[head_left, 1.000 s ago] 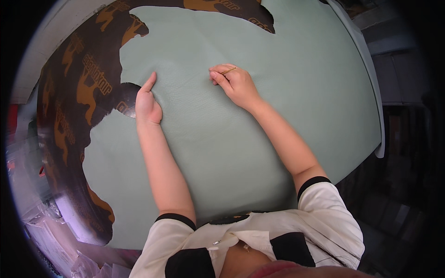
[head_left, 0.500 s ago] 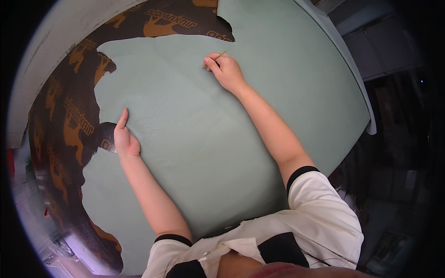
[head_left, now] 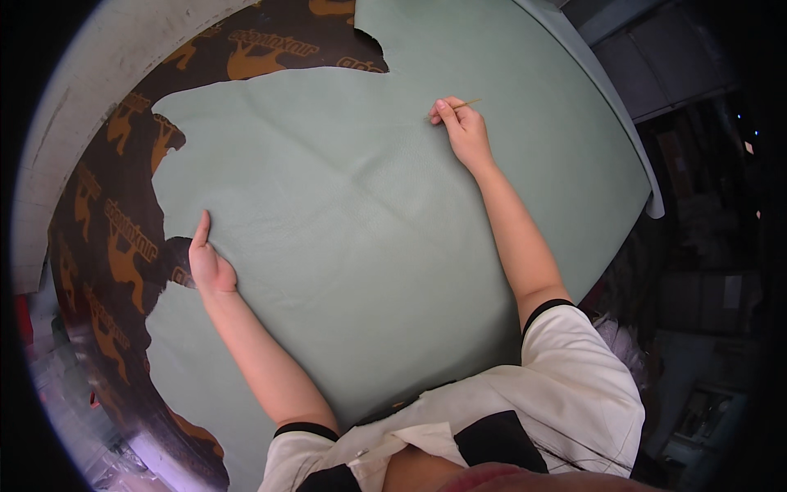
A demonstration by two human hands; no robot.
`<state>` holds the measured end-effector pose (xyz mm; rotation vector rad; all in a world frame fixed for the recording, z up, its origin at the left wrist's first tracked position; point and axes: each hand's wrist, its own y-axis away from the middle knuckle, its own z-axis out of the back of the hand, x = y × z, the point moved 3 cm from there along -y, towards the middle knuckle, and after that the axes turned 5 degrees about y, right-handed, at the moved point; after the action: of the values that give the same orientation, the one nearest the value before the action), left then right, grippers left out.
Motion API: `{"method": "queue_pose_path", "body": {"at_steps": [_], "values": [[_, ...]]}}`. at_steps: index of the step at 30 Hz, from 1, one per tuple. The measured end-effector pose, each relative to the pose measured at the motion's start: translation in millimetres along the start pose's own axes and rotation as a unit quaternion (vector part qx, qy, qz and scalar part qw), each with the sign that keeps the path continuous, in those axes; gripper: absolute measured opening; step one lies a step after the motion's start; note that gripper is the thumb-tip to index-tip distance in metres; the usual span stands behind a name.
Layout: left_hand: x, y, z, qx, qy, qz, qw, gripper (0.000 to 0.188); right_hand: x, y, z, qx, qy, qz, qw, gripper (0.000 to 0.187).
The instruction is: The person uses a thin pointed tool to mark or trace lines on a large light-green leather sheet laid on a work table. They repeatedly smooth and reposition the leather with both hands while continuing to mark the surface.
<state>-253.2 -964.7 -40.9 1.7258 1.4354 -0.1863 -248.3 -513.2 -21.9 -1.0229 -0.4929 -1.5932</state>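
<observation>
A large sheet of pale green leather (head_left: pixel 328 271) spreads in front of me, with ragged edges along its left and far sides. My right hand (head_left: pixel 461 127) rests on its far part, fingers pinched round a thin yellowish pen-like stick (head_left: pixel 467 104). The stick's lower end is near the leather, but whether it touches is too small to tell. My left hand (head_left: pixel 211 264) lies at a notch in the left edge. One finger stretches away from me; the other fingers are mostly hidden. Soft creases cross the leather between my hands.
Under the leather lies a dark brown sheet with orange figures (head_left: pixel 123 254), showing at the left and far left. A pale curved table border (head_left: pixel 65 156) runs beyond it. The leather's right edge (head_left: pixel 653 197) hangs over. Clear plastic wrapping (head_left: pixel 98 443) sits at the lower left.
My right hand has moved to the right across the leather with the stick. My left hand stays by the notch. The view has shifted slightly, and creases in the leather stand out more.
</observation>
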Motion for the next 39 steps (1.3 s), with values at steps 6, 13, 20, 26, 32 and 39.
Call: {"method": "queue_pose_path", "body": {"at_steps": [6, 13, 20, 26, 32, 39], "values": [[-1, 1, -2, -0.011, -0.010, -0.007, 1.000, 0.039, 7, 3, 1, -0.046, -0.081, 0.002, 0.996, 0.037], [-1, 8, -10, -0.022, -0.013, -0.010, 1.000, 0.039, 0, 12, 6, -0.048, -0.004, -0.051, 0.998, 0.034], [-1, 9, -12, -0.034, -0.018, -0.022, 0.999, 0.038, -8, -2, -7, -0.001, 0.218, -0.002, 0.976, 0.052], [-1, 7, -11, -0.023, -0.008, -0.031, 0.999, 0.039, 10, -3, -2, -0.046, 0.042, -0.008, 0.998, 0.031], [-1, 7, -11, -0.018, -0.011, -0.024, 1.000, 0.039, 11, 7, -2, 0.032, 0.010, -0.020, 0.999, 0.039], [-1, 8, -11, -0.031, -0.026, -0.031, 0.999, 0.038, -19, -29, 12, 0.012, 0.081, 0.016, 0.996, 0.036]]}}
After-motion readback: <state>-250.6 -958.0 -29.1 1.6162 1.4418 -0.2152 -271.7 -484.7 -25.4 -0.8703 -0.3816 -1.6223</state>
